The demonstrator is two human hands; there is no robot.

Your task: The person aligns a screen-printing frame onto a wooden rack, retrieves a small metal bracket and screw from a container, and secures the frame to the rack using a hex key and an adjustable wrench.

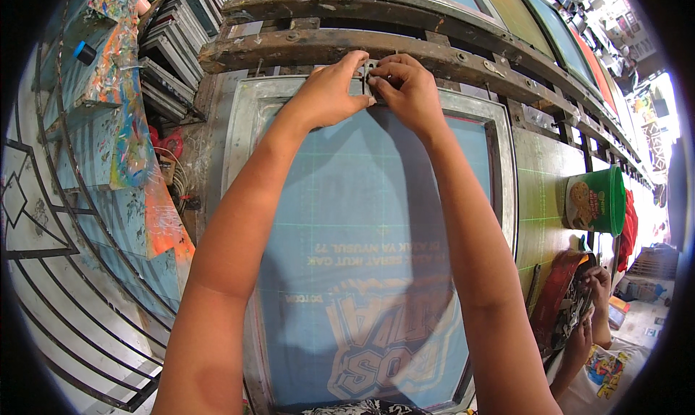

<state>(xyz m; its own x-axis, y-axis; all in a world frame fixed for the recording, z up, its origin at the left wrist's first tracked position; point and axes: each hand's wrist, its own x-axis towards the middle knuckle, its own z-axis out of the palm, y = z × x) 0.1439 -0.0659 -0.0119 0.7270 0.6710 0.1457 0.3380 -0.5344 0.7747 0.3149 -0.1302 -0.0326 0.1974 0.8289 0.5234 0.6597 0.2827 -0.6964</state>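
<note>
Both my arms stretch over a screen-printing frame (504,161) with blue mesh, which bears a pale lettered design near me. At the middle of its far edge sits a small metal bracket (370,70), close to the paint-stained wooden rail (271,50). My left hand (329,90) grips the bracket from the left, thumb and forefinger on either side of it. From the right, my right hand (410,89) pinches at the bracket with curled fingertips. Whatever small part lies between those right fingertips is mostly hidden.
Stacked frames (174,53) stand far left, by paint-splashed boards (116,125) and a black metal railing (79,212). On the right are a green-rimmed bucket (597,200) and another person's hands (595,292) over a red toolbox (561,292). More screens (543,24) lie beyond the rails.
</note>
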